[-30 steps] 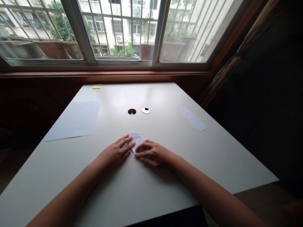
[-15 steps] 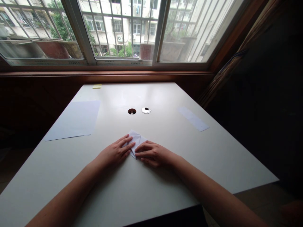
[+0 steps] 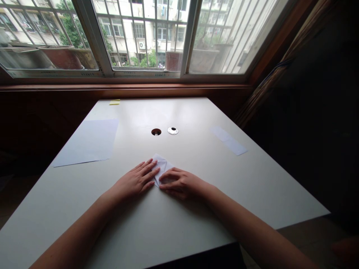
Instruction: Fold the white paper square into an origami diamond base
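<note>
A small piece of folded white paper (image 3: 160,161) lies on the white table (image 3: 174,224), with crease lines and layered flaps. My left hand (image 3: 138,178) rests flat on its left side, fingers spread and stretched out over it. From the right, my right hand (image 3: 181,183) bends its fingers onto the paper's lower right edge, thumb and fingertips close together. Its fingers cover that corner, so the fold beneath is partly hidden.
A large sheet of white paper (image 3: 89,142) lies at the left and a creased paper strip (image 3: 229,140) at the right. Beyond my hands are a round cable hole (image 3: 156,132) and its cover (image 3: 173,130). Yellow tape (image 3: 114,102) sticks near the far edge, below the window.
My right hand's fingertips have shifted slightly at the paper's lower corner and curl more closely together. My left hand's fingers lie a little flatter. The paper stays in about the same place.
</note>
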### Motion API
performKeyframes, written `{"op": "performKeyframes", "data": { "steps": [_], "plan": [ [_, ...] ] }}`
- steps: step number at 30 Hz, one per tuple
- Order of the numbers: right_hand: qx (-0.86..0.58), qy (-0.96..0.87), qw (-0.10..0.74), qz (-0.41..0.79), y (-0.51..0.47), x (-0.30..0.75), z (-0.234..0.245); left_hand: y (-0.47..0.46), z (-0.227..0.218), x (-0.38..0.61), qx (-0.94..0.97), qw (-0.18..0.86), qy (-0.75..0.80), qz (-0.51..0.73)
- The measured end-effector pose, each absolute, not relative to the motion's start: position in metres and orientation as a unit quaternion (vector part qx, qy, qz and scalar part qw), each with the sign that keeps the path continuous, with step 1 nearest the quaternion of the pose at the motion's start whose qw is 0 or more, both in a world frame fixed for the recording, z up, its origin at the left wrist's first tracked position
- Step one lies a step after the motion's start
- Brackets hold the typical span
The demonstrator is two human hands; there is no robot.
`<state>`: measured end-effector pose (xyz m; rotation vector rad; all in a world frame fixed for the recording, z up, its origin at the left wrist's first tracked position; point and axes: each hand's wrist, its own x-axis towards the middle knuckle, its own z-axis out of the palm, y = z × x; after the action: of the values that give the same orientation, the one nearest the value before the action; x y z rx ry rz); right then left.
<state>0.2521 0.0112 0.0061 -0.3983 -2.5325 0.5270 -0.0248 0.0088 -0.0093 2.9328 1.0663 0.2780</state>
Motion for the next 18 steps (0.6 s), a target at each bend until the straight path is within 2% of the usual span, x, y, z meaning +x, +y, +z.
{"op": "performKeyframes", "data": {
  "steps": [18],
  "plan": [
    [-0.148,-0.940,0.249,0.183,0.0130,0.2524,0.0003,0.0086,-0.0117,-0.0256,0.933,0.014,0.352,0.077]
  ]
}}
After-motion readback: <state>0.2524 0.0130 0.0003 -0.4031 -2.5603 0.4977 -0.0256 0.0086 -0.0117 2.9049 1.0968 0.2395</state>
